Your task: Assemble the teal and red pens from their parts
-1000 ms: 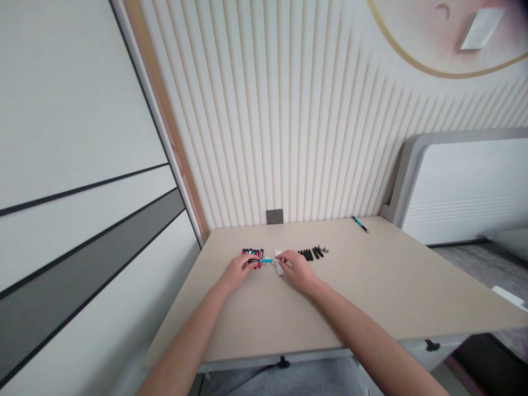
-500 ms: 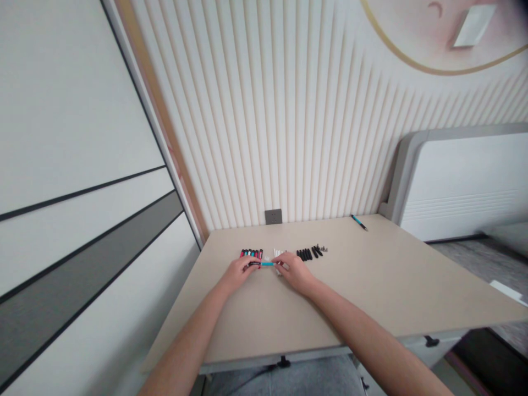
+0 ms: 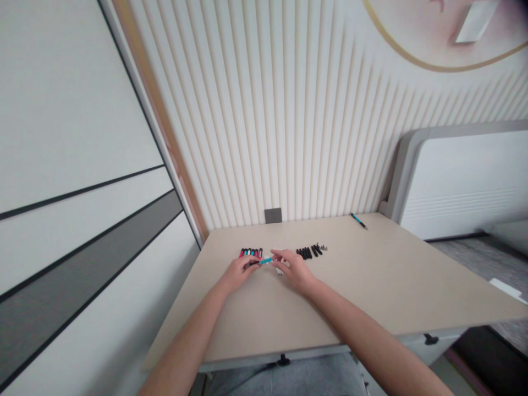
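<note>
Table [image 3: 305,319]: pale beige top, the landmark. Behind it, one cream ribbed wall [image 3: 256,110]; low on that wall, just above the table's back edge, one dark socket plate [image 3: 273,215]. Left of the table, one white wardrobe [image 3: 53,99] with grey band and dark lines. Right of the table, one white headboard [image 3: 466,181], grey-rimmed. High above the table's right side, one gold ring [image 3: 391,41] enclosing pink, with one white rectangular fitting [image 3: 476,22].

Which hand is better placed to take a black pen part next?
Probably the right hand: it sits nearer the black pen parts, while the left hand holds the blue-and-black pen barrel.
</note>
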Tool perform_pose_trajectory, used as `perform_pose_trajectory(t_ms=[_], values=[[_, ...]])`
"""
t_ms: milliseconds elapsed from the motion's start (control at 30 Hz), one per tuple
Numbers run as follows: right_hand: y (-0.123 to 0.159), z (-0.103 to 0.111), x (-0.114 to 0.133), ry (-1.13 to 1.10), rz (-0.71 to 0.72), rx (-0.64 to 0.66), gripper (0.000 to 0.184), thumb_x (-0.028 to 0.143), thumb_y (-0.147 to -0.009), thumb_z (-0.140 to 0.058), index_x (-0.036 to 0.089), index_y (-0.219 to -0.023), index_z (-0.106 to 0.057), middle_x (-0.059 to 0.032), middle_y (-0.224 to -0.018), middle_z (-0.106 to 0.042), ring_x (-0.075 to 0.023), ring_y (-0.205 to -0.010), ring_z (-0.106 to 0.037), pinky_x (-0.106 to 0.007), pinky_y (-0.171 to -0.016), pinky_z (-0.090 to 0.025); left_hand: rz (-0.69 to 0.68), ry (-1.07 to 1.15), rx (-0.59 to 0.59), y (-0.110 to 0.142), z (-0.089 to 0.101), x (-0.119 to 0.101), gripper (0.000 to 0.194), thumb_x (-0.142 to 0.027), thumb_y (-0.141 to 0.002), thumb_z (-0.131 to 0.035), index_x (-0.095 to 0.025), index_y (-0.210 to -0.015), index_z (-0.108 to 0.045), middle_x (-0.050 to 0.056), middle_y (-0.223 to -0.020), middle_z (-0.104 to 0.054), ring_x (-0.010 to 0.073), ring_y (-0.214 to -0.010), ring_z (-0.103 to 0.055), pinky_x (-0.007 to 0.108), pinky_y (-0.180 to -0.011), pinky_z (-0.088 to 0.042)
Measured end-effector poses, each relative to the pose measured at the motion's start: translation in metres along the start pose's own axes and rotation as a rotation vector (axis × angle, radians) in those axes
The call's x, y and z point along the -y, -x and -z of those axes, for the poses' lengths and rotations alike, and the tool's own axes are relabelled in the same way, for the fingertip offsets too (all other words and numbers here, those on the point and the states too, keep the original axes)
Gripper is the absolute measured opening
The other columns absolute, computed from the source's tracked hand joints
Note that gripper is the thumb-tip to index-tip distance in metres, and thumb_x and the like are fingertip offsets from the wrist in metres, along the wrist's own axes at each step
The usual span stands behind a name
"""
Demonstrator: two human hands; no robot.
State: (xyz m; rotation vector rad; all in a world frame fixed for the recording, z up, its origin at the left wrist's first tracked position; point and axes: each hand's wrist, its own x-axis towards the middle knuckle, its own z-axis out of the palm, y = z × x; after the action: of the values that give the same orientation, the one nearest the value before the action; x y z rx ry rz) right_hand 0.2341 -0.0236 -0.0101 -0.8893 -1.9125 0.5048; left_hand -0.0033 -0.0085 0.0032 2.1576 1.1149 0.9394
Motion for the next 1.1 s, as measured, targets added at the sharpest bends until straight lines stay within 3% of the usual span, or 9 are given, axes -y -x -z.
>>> perform_pose_trajectory(t_ms=[133, 233, 367, 500, 733, 1100], values=[[-0.003, 0.005, -0.002, 0.171, -0.121, -0.014, 0.024, 0.027, -0.093, -0.051, 0.021, -0.11, -0.067, -0.0077, -0.099, -0.071, -0.0192, -0.093, -0.062, -0.032, -0.086, -0.046, 0.127, 0.267, -0.181, 0.0, 0.005, 0.007, 0.041, -0.052, -0.089, -0.05, -0.015, -0.105, -0.059, 0.011, -0.097, -0.072, 0.0197, -0.076, -0.065, 0.032, -0.072, -0.051], [-0.003, 0.012, -0.004, 0.375, -0.22, 0.073, 0.021, 0.022, -0.09, -0.052, 0.02, -0.094, -0.072, -0.0063, -0.093, -0.071, -0.0192, -0.091, -0.062, -0.029, -0.082, -0.043, 0.127, 0.171, -0.267, -0.002, 0.006, 0.013, 0.041, -0.053, -0.089, -0.049, -0.016, -0.105, -0.058, 0.009, -0.095, -0.071, 0.0199, -0.078, -0.063, 0.032, -0.073, -0.05], [0.001, 0.014, -0.004, 0.495, -0.263, 0.155, 0.019, 0.023, -0.087, -0.054, 0.021, -0.087, -0.073, -0.0056, -0.089, -0.072, -0.0196, -0.087, -0.063, -0.026, -0.076, -0.042, -0.074, -0.213, -0.141, -0.004, 0.003, 0.015, 0.022, -0.041, -0.088, -0.055, -0.022, -0.096, -0.065, 0.006, -0.095, -0.068, 0.0229, -0.091, -0.061, 0.036, -0.086, -0.046], [0.005, 0.01, -0.003, 0.524, -0.277, 0.157, 0.017, 0.026, -0.085, -0.056, 0.021, -0.084, -0.072, -0.006, -0.088, -0.072, -0.0203, -0.084, -0.064, -0.026, -0.07, -0.041, -0.21, -0.382, 0.016, -0.003, -0.001, 0.011, 0.016, -0.034, -0.091, -0.054, -0.025, -0.096, -0.066, 0.005, -0.093, -0.067, 0.0231, -0.091, -0.06, 0.037, -0.09, -0.043], [0.004, 0.01, -0.001, 0.558, -0.378, 0.157, 0.018, 0.021, -0.082, -0.054, 0.02, -0.08, -0.072, -0.0073, -0.084, -0.072, -0.02, -0.078, -0.065, -0.025, -0.062, -0.038, -0.201, -0.408, 0.026, -0.002, 0.0, 0.012, 0.02, -0.035, -0.094, -0.049, -0.025, -0.1, -0.065, 0.005, -0.094, -0.067, 0.0222, -0.091, -0.059, 0.036, -0.091, -0.042], [0.0, 0.015, 0.005, 0.59, -0.549, 0.184, 0.02, 0.021, -0.084, -0.052, 0.018, -0.081, -0.072, -0.0092, -0.087, -0.073, -0.021, -0.083, -0.067, -0.025, -0.065, -0.039, -0.221, -0.45, 0.023, -0.003, -0.002, 0.018, 0.022, -0.037, -0.096, -0.047, -0.023, -0.1, -0.063, 0.004, -0.094, -0.068, 0.0209, -0.091, -0.061, 0.036, -0.09, -0.045]])
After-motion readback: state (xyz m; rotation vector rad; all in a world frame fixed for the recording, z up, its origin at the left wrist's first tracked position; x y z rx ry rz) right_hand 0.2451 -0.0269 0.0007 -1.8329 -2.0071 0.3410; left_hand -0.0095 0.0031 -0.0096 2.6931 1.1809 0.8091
